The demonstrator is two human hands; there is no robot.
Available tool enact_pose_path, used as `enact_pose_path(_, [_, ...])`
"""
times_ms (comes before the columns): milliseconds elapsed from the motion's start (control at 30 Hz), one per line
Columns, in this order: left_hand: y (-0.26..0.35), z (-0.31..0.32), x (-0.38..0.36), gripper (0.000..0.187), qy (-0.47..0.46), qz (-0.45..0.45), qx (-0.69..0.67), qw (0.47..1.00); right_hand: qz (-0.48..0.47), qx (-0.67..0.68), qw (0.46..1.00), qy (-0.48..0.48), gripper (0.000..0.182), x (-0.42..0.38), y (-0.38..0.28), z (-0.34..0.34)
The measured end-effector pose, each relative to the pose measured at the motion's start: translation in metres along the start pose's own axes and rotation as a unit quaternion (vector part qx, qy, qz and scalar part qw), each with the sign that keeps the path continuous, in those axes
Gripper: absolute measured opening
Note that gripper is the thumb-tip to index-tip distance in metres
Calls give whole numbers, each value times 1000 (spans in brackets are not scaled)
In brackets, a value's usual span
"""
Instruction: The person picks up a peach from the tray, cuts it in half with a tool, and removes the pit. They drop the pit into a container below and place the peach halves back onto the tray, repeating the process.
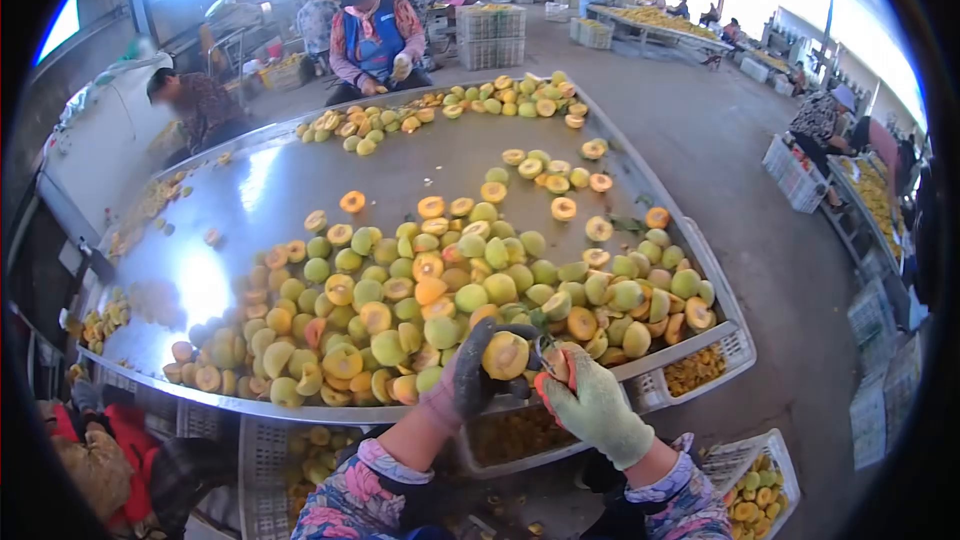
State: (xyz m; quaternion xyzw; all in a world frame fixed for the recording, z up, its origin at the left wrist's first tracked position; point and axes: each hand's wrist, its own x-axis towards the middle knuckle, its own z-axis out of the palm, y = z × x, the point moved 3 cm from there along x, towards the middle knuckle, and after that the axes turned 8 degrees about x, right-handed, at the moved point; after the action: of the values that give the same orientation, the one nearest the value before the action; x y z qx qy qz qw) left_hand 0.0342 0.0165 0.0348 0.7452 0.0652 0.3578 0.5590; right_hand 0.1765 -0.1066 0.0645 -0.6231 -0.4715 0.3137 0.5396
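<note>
My left hand (467, 376), in a dark grey glove, is closed around a halved yellow peach (506, 355), its cut face turned up toward me. In a pale knitted glove, my right hand (602, 412) grips a red-handled tool (547, 385), which looks like pliers or shears. The tool's metal end is beside the peach; whether it touches is hard to tell. Both hands are over the near edge of a metal table (330, 175). Just beyond them lies a large heap of whole-looking and halved peaches (400, 290), green-yellow outside and orange inside.
Beneath the table edge are crates of fruit, one at the right corner (690, 370) and another at lower right (755, 500). A person (378, 35) sits across the table; others sit at left. Stacked crates (490, 35) and more fruit-covered tables (665, 20) stand farther back.
</note>
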Motion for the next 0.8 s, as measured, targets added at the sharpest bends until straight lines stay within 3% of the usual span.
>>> enact_pose_path(33, [-5,-2,1,76,-40,40,53,997,-11,-56,998,-28,22,1,0,0])
enact_pose_path(67, [-7,0,-2,76,-44,33,60,997,-24,-113,992,-54,25,3,-1,1])
enact_pose_path(100, [-1,4,4,44,-6,-72,-52,996,-24,-105,993,-54,25,5,-2,1])
enact_pose_path(133, [0,7,5,52,34,-175,-163,971,-13,-127,990,-62,26,6,-1,1])
enact_pose_path(167, [-2,7,5,52,33,-178,-158,971,-3,-151,986,-70,27,7,0,1])
enact_pose_path(233, [0,8,6,45,22,-79,-68,994,-11,-149,986,-70,26,6,-1,4])
enact_pose_path(333, [1,9,5,42,23,-44,34,998,-42,-179,981,-62,24,2,-1,6])
enact_pose_path(467, [-4,3,5,37,10,-100,110,989,-90,-248,964,-33,26,-3,-4,15])
enact_pose_path(533, [-6,2,2,33,35,-38,156,986,-82,-252,963,-39,27,-5,-2,19])
enact_pose_path(667, [-7,4,0,42,68,-58,195,977,-67,-220,971,-63,31,-4,8,23])
enact_pose_path(733, [-8,3,-2,37,71,-9,347,935,-44,-187,979,-68,29,-5,8,26])
enact_pose_path(800, [-17,6,-7,35,81,-2,376,923,-19,-152,985,-75,27,-8,10,29])
